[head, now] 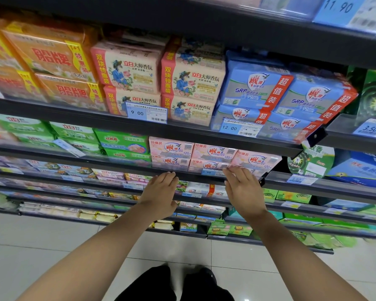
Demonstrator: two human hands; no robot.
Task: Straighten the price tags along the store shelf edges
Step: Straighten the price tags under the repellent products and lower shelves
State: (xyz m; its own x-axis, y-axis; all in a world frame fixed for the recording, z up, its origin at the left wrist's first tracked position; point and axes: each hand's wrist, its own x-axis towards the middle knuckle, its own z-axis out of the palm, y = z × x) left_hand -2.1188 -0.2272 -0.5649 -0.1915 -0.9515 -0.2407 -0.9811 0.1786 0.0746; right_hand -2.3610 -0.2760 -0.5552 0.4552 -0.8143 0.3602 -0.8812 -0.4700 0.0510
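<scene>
A pale blue 9.90 price tag sits on the edge of the shelf carrying pink soap packs. My right hand reaches up with straight fingers, its fingertips touching the shelf edge just right of that tag. My left hand lies flat with its fingertips on the same dark shelf edge, left of the tag. One shelf up, a 9.00 tag and a 12.00 tag sit a little tilted. A tag at the left hangs steeply askew.
Stacked soap packs fill the dark shelves: orange, cream, blue, green, pink. More tags read 3.50 and 11.90. A white tiled floor lies below, with my dark shoes.
</scene>
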